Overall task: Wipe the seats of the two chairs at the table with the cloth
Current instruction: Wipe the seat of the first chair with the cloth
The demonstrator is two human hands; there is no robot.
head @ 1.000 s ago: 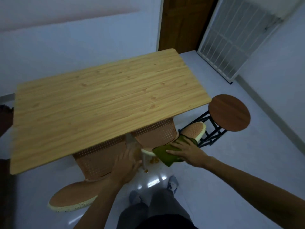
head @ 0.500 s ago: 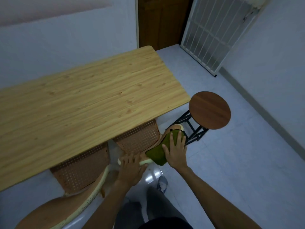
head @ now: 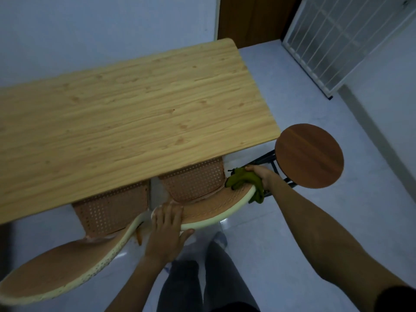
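Observation:
Two chairs with brown perforated seats and cream-edged curved backrests are tucked under the wooden table (head: 135,113). The right chair (head: 193,183) has its backrest rim (head: 220,215) gripped at the left end by my left hand (head: 166,230). My right hand (head: 261,176) presses a crumpled green cloth (head: 245,183) against the right end of that backrest, the cloth draping over the rim. The left chair (head: 112,210) sits beside it, with its backrest (head: 58,269) curving toward the lower left. Most of both seats is hidden under the tabletop.
A round dark-wood stool (head: 309,155) on a black metal frame stands just right of the table corner, close to my right hand. A white barred gate (head: 337,41) and a brown door (head: 249,19) lie beyond. My legs and feet (head: 202,278) stand on the pale floor.
My right hand has slid the cloth from the chair's seat edge out to the right end of the backrest. My left hand has stayed on the rim. My head has come closer.

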